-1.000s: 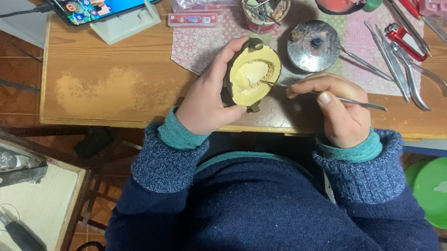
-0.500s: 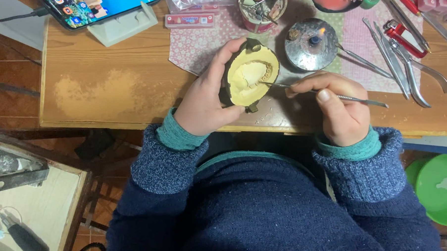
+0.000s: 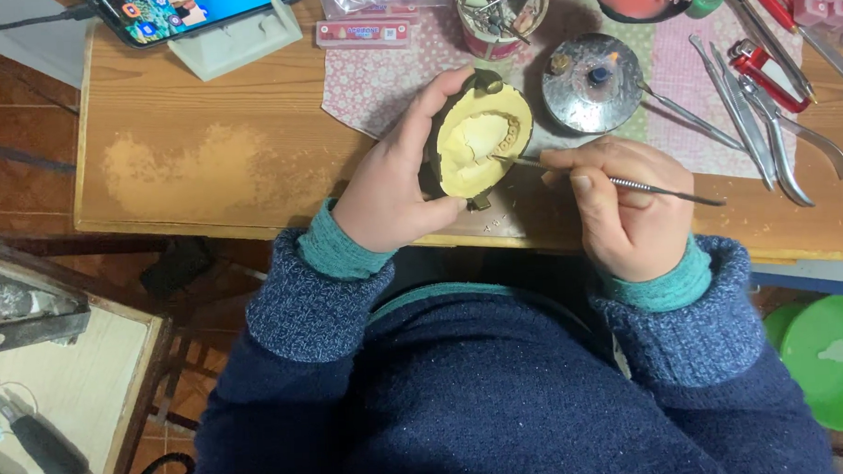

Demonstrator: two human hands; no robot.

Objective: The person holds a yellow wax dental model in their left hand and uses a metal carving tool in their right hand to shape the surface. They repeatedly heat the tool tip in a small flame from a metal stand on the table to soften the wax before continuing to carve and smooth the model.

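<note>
My left hand (image 3: 403,177) grips a dark oval flask (image 3: 479,140) filled with pale yellow plaster that carries a row of teeth near its upper right. It is tilted up over the near edge of the wooden table (image 3: 204,170). My right hand (image 3: 626,206) pinches a thin metal hand tool (image 3: 616,181) like a pen. The tool's tip rests on the plaster just below the teeth.
A round metal burner (image 3: 592,81) stands on a flowered cloth (image 3: 379,80) behind the flask. Pliers and several metal tools (image 3: 763,113) lie to the right, a cup of tools (image 3: 500,15) at the back. A phone on a stand (image 3: 199,16) sits far left. A green stool (image 3: 832,363) is low right.
Both hands and the flask stay in nearly the same place. The tool tip has shifted slightly along the plaster toward the teeth.
</note>
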